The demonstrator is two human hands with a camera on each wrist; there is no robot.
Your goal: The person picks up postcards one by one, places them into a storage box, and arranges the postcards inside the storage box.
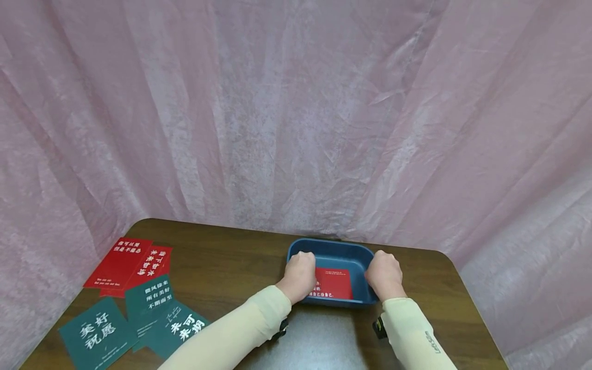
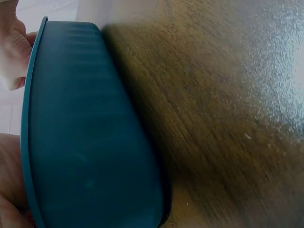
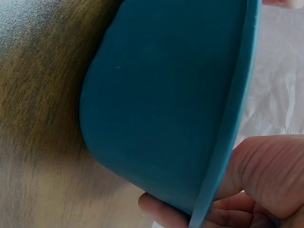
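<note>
A dark blue rectangular plastic tub [image 1: 339, 255] sits at the far middle of the wooden table, with a red card [image 1: 335, 283] printed in white lying inside. My left hand [image 1: 299, 277] grips its left end, my right hand [image 1: 385, 275] its right end. Seen from the right wrist, the right thumb side is over the rim and a fingertip [image 3: 161, 209] curls beneath it on the outside. The left wrist view shows the tub's near wall [image 2: 90, 123], low over the tabletop, with part of the left hand [image 2: 9, 185] at the rim.
Toward the table's left edge lie red cards [image 1: 117, 262] that overlap, and several dark green cards [image 1: 97, 334] with white writing nearer me. A pink curtain [image 1: 287, 118] hangs right behind the table's back edge. Light reflects off the wood [image 1: 319, 334] in front of the tub.
</note>
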